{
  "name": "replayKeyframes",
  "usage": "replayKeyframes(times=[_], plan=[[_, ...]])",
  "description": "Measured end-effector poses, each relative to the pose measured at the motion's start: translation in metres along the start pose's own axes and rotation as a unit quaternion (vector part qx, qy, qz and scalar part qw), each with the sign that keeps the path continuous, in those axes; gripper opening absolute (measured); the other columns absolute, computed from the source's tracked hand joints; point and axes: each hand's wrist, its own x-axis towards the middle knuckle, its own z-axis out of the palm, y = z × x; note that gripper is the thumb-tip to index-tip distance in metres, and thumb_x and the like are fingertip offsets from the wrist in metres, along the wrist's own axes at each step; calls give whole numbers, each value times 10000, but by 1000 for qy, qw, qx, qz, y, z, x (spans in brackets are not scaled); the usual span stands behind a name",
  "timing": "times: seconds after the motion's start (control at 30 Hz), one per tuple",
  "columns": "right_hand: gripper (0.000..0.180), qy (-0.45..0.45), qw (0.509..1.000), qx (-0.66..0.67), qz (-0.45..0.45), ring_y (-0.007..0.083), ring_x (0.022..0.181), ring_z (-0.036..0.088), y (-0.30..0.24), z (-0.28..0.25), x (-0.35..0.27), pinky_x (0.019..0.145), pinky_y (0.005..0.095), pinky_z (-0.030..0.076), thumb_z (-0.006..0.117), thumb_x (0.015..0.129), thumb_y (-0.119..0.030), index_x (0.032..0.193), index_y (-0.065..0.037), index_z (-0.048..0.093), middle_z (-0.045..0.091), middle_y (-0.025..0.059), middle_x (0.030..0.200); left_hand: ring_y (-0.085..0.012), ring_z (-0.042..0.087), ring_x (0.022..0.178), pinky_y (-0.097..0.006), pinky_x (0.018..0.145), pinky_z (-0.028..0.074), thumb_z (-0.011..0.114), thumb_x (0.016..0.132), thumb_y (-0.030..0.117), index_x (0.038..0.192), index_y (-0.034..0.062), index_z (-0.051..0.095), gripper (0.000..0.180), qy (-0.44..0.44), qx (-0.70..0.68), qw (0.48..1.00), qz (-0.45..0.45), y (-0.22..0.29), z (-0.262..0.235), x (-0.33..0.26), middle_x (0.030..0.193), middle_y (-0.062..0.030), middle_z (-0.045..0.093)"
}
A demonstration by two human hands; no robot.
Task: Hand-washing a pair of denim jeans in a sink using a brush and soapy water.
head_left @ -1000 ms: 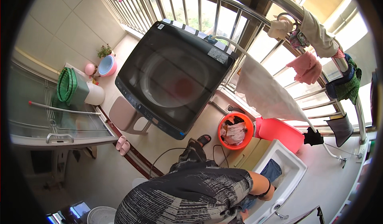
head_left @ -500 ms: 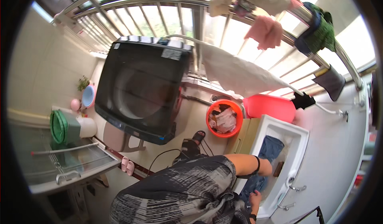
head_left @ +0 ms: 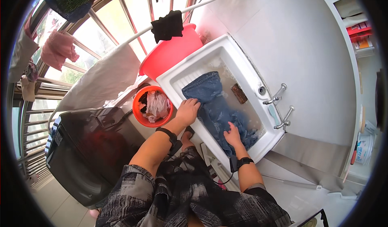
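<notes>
**A:** What are the hands doing?

**B:** The left hand point(head_left: 188, 110) lies flat on a wet blue denim garment point(head_left: 216, 109), fingers point(head_left: 193, 102) spread a little and pressing the cloth at the near rim of a white rectangular ceramic wash sink point(head_left: 182, 75). The right hand point(head_left: 233, 134) rests further along the same garment, fingers loosely curled onto the fabric. Whether either hand pinches the cloth or only presses on it, I cannot tell.

**B:** Each wrist wears a black band.

**A:** How does the garment lie?

**B:** Inside the sink basin, stretched along the sink's length. Its long axis runs from the upper left end, on the ribbed washboard part, down toward the lower right, where it bunches in soapy water near the two metal taps point(head_left: 279, 105).

**A:** What has changed from a moment ago?

**B:** Half a second ago only the right arm reached to the sink, and the view took in the dark top-loading washing machine point(head_left: 87, 146) and window bars. Now the view has swung over the sink and both hands are on the denim.

**A:** What surrounds it?

**B:** A small brown block point(head_left: 239, 93) lies in the sink beside the denim. Left of the sink stands a round orange plastic bucket point(head_left: 139, 113) holding pale crumpled cloth, and behind it a large red plastic tub point(head_left: 169, 53) with a black cloth point(head_left: 167, 24) hung on a white pipe above.
</notes>
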Motion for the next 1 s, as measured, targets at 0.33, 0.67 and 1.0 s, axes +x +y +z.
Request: replayKeyframes(times=[0.33,0.67,1.0], plan=[[687,197,949,-210,-127,413,1345,469,-30,-37,179,1115,496,407,701,853,-173,1496,-96,473,500,238,1422,-299,433,1428,-463,1139,365,642,867,271,1339,80,633,509,10,76,996,-49,-42,-5,31,1507,-124,517],[781,80,934,-312,-151,448,1229,527,-32,-31,229,1039,531,441,714,897,-247,1592,-162,366,517,267,1330,-247,366,1506,-546,1260,189,592,841,280,1355,107,650,546,-57,126,990,28,-47,-7,37,1562,-68,490],[592,63,926,-89,-363,458,1098,562,-181,41,129,954,521,485,674,931,-324,1500,-251,528,540,285,1200,-258,500,1406,-530,1229,295,636,811,281,1285,113,697,507,-49,66,995,49,-55,-1,31,1435,-38,619]])
